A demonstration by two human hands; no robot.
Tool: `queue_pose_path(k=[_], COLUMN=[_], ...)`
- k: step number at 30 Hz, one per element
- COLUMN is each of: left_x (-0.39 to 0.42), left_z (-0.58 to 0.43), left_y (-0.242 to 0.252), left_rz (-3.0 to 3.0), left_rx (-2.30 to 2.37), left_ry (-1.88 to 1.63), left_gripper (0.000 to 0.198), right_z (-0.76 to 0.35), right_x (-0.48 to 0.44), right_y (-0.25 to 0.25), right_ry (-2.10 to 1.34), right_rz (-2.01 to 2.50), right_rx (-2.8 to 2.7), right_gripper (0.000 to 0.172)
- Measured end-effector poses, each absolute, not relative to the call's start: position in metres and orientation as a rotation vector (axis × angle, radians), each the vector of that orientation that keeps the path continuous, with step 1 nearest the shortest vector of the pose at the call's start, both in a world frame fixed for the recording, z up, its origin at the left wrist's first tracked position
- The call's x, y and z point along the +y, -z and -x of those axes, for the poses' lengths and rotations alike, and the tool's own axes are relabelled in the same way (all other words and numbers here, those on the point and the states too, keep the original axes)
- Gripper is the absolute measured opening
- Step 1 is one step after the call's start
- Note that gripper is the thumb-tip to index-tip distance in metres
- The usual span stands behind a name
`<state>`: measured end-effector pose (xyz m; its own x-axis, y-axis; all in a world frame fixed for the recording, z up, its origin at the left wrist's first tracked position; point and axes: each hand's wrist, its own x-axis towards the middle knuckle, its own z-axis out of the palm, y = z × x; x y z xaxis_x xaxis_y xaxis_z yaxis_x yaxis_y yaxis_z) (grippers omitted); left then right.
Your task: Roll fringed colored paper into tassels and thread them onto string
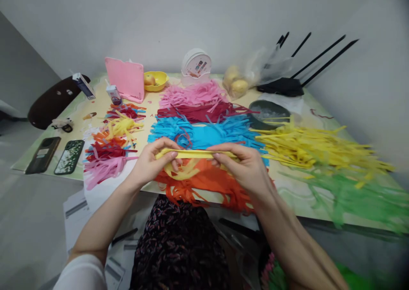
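A folded yellow paper strip (194, 153) is stretched level between my two hands. My left hand (158, 158) pinches its left end between thumb and fingers. At the other end, my right hand (238, 158) grips the strip the same way. Loose yellow strands (182, 170) dangle below it. Beneath and in front of my hands lie orange fringed paper (214, 177) and blue fringed paper (204, 134). Farther back are dark red fringed paper (198, 112) and pink fringed paper (194, 95).
Yellow fringe (313, 147) and blurred green fringe (367, 196) spread over the right side. Small mixed fringe bundles (108, 149) and two phones (43, 156) lie left. Behind stand a pink tablet case (126, 79), a yellow bowl (161, 80) and a black router (281, 87).
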<state>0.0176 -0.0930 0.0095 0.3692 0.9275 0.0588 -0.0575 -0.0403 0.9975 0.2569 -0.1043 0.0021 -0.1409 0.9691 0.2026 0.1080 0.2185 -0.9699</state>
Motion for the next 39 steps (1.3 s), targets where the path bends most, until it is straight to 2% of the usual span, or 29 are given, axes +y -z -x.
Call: queue_pose_path(k=[6, 9, 13, 14, 16, 18, 19, 22, 26, 31, 37, 39], left_x=[-0.090, -0.090, -0.094, -0.095, -0.096, -0.096, -0.096, -0.094, -0.093, -0.090, -0.087, -0.087], left_z=[-0.016, -0.015, -0.017, -0.018, -0.019, -0.019, -0.020, -0.020, -0.022, -0.023, -0.024, -0.020], left_y=[0.000, -0.002, -0.007, -0.008, -0.009, -0.010, -0.010, -0.009, -0.006, 0.001, 0.011, 0.007], left_rz=[-1.314, -1.365, -1.574, -1.657, -1.819, -1.922, -1.948, -1.885, -1.480, -1.234, -1.227, -1.322], left_rx=[0.748, 0.780, 0.985, 1.041, 1.115, 1.147, 1.159, 1.187, 0.998, 0.862, 0.788, 0.794], left_ry=[-1.081, -1.060, -1.083, -1.097, -1.106, -1.092, -1.081, -1.055, -1.051, -1.072, -1.115, -1.098], left_gripper=[0.013, 0.018, 0.024, 0.024, 0.018, 0.011, 0.013, 0.012, 0.016, 0.022, 0.013, 0.011], right_z=[-0.254, -0.254, -0.252, -0.252, -0.251, -0.251, -0.250, -0.248, -0.244, -0.243, -0.243, -0.243], right_x=[-0.098, -0.097, -0.099, -0.100, -0.101, -0.101, -0.101, -0.100, -0.100, -0.098, -0.092, -0.092], right_y=[0.006, 0.005, 0.001, 0.000, -0.001, -0.001, 0.000, 0.001, 0.002, 0.005, 0.011, 0.008], right_ry=[-1.122, -1.074, -0.923, -0.880, -0.772, -0.665, -0.639, -0.808, -1.155, -1.198, -1.263, -1.192], right_rz=[0.881, 0.848, 1.058, 1.107, 1.178, 1.241, 1.267, 1.230, 1.039, 0.998, 0.907, 0.899], right_rx=[-1.417, -1.493, -1.581, -1.603, -1.661, -1.713, -1.719, -1.633, -1.424, -1.336, -1.241, -1.311], right_gripper=[0.017, 0.018, 0.009, 0.012, 0.018, 0.013, 0.011, 0.015, 0.023, 0.020, 0.006, 0.009])
